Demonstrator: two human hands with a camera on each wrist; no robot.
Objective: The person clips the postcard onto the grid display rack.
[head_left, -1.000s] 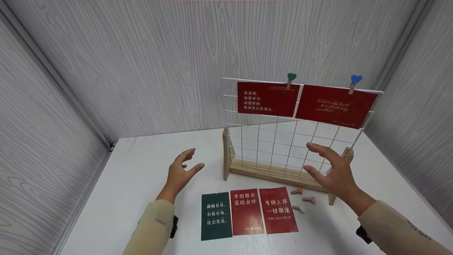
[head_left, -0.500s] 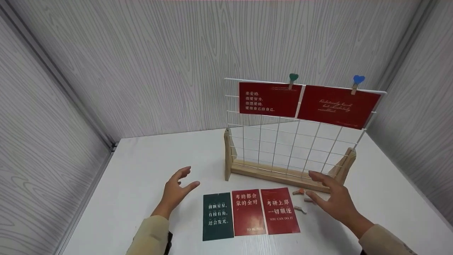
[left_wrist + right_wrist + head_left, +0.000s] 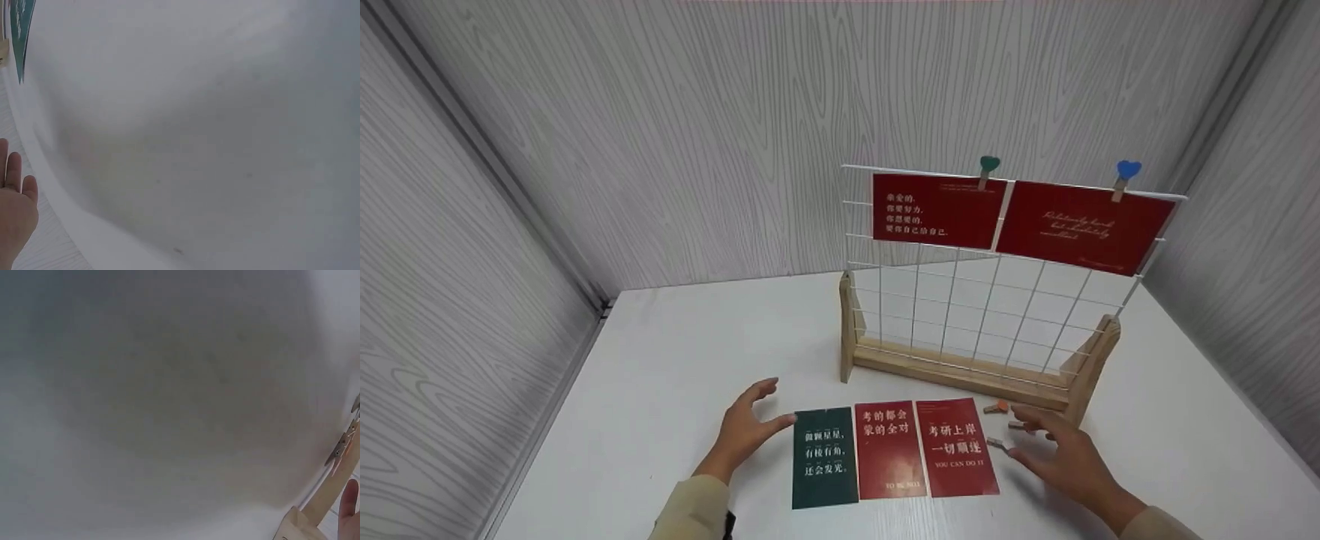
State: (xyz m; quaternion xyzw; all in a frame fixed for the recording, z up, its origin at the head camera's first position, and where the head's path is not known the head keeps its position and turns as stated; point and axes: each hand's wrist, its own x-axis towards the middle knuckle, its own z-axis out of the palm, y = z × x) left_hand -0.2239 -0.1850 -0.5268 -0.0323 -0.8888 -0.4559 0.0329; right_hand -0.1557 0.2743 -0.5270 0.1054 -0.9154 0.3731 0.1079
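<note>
My left hand point(image 3: 741, 433) is beside the green card point(image 3: 825, 459), its thumb tip at the card's upper left corner and its fingers spread from the thumb. Two red cards, a middle one point(image 3: 889, 465) and a right one point(image 3: 958, 480), lie in a row with it. My right hand point(image 3: 1069, 463) is low over the table, thumb and fingers apart, at the small wooden clips. Its thumb tip meets the end of the nearest clip point(image 3: 995, 443). The fingers partly cover another clip point(image 3: 1016, 426). An orange-topped clip point(image 3: 997, 407) lies just beyond the fingertips.
A white wire grid point(image 3: 952, 300) stands in a wooden base point(image 3: 952, 371) behind the cards. Two red cards, a left one point(image 3: 937, 212) and a right one point(image 3: 1080, 229), hang from its top under a green heart clip point(image 3: 988, 165) and a blue heart clip point(image 3: 1128, 171).
Both hands have come down toward the table. The right hand has moved from in front of the grid to the clips, and the left hand to the green card's corner.
</note>
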